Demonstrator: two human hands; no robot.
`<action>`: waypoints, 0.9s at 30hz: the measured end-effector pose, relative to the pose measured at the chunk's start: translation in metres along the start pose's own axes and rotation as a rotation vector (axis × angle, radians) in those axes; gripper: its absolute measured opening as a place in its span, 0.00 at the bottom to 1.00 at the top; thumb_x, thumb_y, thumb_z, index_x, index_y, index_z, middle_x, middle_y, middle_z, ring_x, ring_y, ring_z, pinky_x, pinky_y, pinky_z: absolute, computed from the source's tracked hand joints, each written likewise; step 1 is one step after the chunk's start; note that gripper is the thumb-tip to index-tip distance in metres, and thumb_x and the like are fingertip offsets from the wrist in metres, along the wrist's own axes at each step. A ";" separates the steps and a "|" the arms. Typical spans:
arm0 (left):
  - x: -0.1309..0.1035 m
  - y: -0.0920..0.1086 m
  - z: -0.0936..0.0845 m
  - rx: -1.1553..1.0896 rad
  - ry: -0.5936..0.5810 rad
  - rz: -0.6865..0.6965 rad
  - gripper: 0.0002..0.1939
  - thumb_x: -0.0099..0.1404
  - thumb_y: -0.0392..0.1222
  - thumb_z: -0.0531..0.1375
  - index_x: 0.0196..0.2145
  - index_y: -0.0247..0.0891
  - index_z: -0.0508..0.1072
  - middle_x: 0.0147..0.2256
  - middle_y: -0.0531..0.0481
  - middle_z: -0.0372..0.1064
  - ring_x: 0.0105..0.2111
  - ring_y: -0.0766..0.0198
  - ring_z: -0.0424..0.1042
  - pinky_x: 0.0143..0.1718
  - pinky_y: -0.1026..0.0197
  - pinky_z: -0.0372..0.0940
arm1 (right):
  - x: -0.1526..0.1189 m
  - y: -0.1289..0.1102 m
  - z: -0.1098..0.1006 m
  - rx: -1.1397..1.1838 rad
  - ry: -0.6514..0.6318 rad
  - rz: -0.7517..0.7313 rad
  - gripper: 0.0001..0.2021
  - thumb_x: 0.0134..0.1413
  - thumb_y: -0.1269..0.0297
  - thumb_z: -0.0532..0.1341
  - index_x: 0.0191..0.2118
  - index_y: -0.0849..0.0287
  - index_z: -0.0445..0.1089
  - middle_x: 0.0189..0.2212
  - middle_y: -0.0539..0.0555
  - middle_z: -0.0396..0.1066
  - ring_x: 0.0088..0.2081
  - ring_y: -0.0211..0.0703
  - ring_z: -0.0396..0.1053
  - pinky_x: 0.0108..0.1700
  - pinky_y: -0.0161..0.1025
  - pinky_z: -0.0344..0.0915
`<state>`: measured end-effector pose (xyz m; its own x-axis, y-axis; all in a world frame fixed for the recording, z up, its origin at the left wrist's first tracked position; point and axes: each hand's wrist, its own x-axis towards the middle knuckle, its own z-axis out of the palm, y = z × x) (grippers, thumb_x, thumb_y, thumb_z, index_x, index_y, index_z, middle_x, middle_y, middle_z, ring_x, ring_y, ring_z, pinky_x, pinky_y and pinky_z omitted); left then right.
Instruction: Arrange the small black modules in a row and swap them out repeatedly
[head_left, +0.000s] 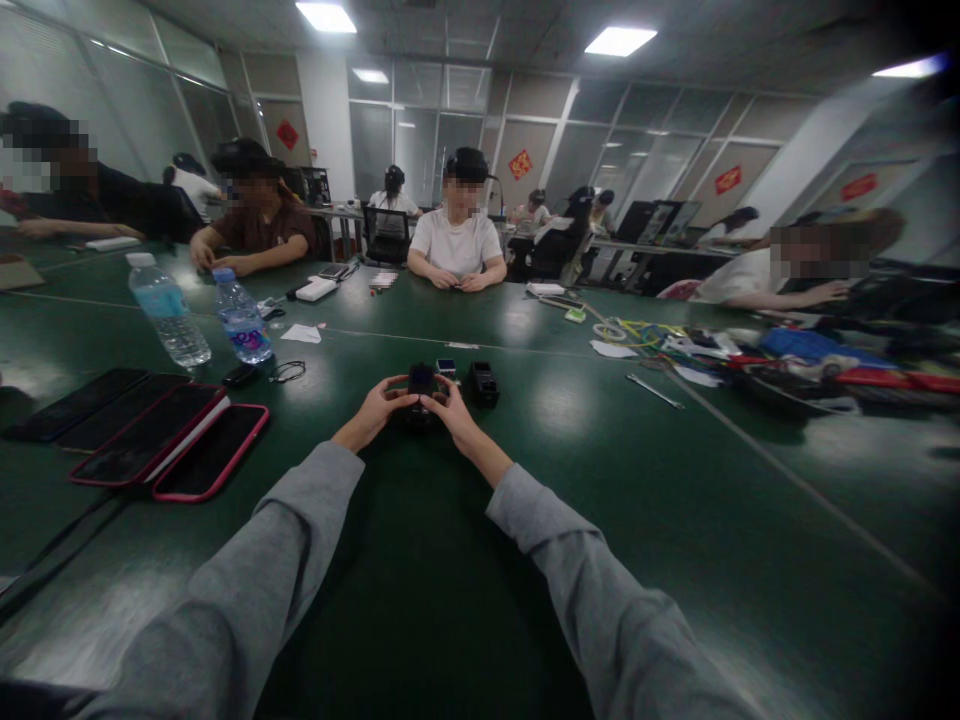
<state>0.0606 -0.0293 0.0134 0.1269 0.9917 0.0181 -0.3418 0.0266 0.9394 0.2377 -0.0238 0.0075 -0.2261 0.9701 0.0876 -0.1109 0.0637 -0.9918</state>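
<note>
Both my arms in grey sleeves reach forward over the dark green table (465, 600). My left hand (377, 405) and my right hand (452, 410) meet around a small black device (420, 383) and both grip it, left side and right side. Just beyond my right hand stands a second small black box (484, 384), and a tiny blue-topped item (446, 367) sits behind the held device. My fingers hide the lower part of the device.
Two water bottles (169, 310) stand at the left, with several phones (184, 445), some in red cases, nearer me. Cables, tools and coloured clutter (750, 355) cover the right side. Other people sit along the far and side edges of the table.
</note>
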 end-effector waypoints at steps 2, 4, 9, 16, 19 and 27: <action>0.000 0.000 0.000 0.009 0.002 0.015 0.36 0.49 0.36 0.73 0.55 0.36 0.66 0.42 0.43 0.74 0.43 0.58 0.75 0.52 0.49 0.67 | 0.000 0.001 0.000 0.003 -0.015 -0.010 0.41 0.45 0.54 0.69 0.63 0.55 0.51 0.38 0.51 0.70 0.45 0.44 0.70 0.52 0.44 0.67; 0.000 -0.001 -0.001 0.014 0.006 0.022 0.35 0.49 0.37 0.73 0.54 0.37 0.66 0.42 0.44 0.74 0.42 0.59 0.75 0.51 0.50 0.67 | -0.001 0.000 0.000 0.007 -0.028 -0.014 0.41 0.45 0.53 0.69 0.63 0.55 0.51 0.38 0.51 0.70 0.45 0.44 0.70 0.51 0.44 0.67; 0.004 -0.005 -0.004 -0.012 0.027 -0.007 0.33 0.53 0.40 0.71 0.54 0.35 0.66 0.41 0.43 0.74 0.39 0.61 0.75 0.48 0.53 0.68 | -0.004 -0.004 0.001 -0.003 -0.036 -0.009 0.40 0.46 0.53 0.69 0.63 0.53 0.52 0.38 0.51 0.69 0.45 0.44 0.69 0.50 0.44 0.67; 0.007 -0.008 -0.007 -0.024 0.063 0.010 0.33 0.52 0.37 0.71 0.54 0.34 0.66 0.43 0.43 0.73 0.38 0.63 0.75 0.49 0.55 0.68 | -0.004 -0.004 0.001 -0.001 -0.065 -0.026 0.39 0.47 0.52 0.69 0.62 0.53 0.52 0.39 0.52 0.69 0.44 0.43 0.70 0.50 0.44 0.67; 0.005 -0.006 -0.006 -0.016 0.059 0.009 0.33 0.53 0.38 0.71 0.55 0.34 0.66 0.43 0.43 0.74 0.39 0.62 0.75 0.50 0.53 0.68 | -0.003 0.000 0.000 0.019 -0.071 -0.024 0.39 0.47 0.53 0.69 0.62 0.52 0.53 0.39 0.51 0.69 0.44 0.43 0.70 0.50 0.44 0.67; 0.003 -0.004 -0.005 -0.045 -0.022 0.001 0.37 0.50 0.33 0.72 0.56 0.35 0.65 0.41 0.44 0.74 0.42 0.59 0.75 0.53 0.49 0.66 | 0.000 0.000 -0.001 0.093 -0.037 0.018 0.39 0.43 0.54 0.72 0.60 0.54 0.57 0.39 0.51 0.69 0.45 0.43 0.69 0.54 0.44 0.65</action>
<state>0.0579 -0.0254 0.0082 0.1466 0.9888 0.0264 -0.3832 0.0321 0.9231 0.2392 -0.0238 0.0078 -0.2639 0.9616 0.0748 -0.1951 0.0227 -0.9805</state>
